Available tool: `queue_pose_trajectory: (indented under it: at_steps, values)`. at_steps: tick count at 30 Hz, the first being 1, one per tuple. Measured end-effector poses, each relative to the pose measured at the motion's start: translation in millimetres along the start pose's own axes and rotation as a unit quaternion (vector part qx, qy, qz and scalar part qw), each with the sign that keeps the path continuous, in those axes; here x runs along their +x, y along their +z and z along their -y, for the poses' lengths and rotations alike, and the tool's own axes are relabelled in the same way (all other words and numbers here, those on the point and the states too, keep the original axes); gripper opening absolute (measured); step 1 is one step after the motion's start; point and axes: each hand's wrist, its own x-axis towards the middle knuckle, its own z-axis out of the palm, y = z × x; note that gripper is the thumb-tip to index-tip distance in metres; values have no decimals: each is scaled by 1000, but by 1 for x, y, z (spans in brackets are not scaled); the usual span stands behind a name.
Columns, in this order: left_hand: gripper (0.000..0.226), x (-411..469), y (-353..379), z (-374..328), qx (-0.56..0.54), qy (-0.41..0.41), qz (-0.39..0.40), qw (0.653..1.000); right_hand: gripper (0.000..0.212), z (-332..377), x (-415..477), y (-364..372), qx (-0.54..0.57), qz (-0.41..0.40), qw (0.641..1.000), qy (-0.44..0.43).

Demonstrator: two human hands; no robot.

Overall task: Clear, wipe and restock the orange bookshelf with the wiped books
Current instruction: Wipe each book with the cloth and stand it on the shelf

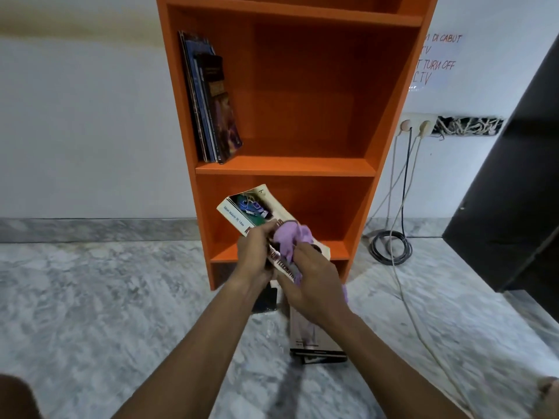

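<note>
Several books [208, 101] in orange bookshelf [286, 166], middle bay; left hand [255, 252] around paperback [242, 208], right hand [314, 285] around cloth [290, 237]

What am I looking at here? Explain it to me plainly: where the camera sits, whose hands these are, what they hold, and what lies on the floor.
There is no machine here. A person wears a camera on the head, so this single picture looks forward and down over their own arms. The left hand grips a pale paperback book. The right hand holds a purple cloth bunched against its cover. In front stands the orange bookshelf; a few shelved books lean at the left of its middle shelf. On the marble floor, below the hands, lie more floor books. At the right, cables run down from wall sockets.
</note>
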Motion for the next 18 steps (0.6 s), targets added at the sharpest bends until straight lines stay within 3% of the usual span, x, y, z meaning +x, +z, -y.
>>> queue_pose_trajectory:
  at_steps: [2,4,6,8,10,12,14,16,18]
  values:
    - [21,-8,1,-6,-29,11,60,998,44,3,8,-7,81,49,995,17]
    - [25,-12,4,-12,-24,11,110,994,49,3,21,-13,64,27,997,41]
    - [27,-14,4,-14,-11,6,132,991,49,0,34,-21,18,-8,998,66]
    - [25,-16,2,-17,-10,6,150,989,37,-4,46,-32,63,-28,992,108]
    - [20,-19,1,-21,-12,4,160,987,22,-9,56,-43,191,-21,965,181]
    - [27,-22,-2,-29,-26,6,183,983,31,-14,64,-55,310,14,919,242]
    - [37,-25,-6,-39,-34,5,210,977,28,-15,67,-64,391,43,885,250]
    - [38,-24,-11,-48,-13,-11,218,976,20,-12,69,-66,429,46,869,243]
    - [20,-19,-15,-56,48,0,179,983,20,-10,73,-63,428,22,872,237]
